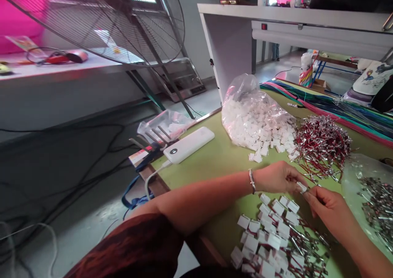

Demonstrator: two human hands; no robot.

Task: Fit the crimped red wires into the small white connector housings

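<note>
My left hand (279,177), with a bracelet (251,181) on its wrist, pinches a small white plastic connector (302,186). My right hand (330,208) is closed at the connector's near end, thumb and fingertips pressed together. A thin wire seems to run there, but the fingers mostly hide it. Below the hands lies a pile of white connectors (274,240) joined to red wires with silvery metal ends (307,249). Beyond them is a heap of short dark-red wires with metal tips (323,143). A clear bag (242,102) spills loose white connectors beside that heap.
A white power bank (192,144) with a cable lies at the table's left edge, by a device with several antennas (150,141). Another plastic bag holds small metal parts (379,208) at right. Long coloured wires (331,104) cross the back. A large fan (123,24) stands left.
</note>
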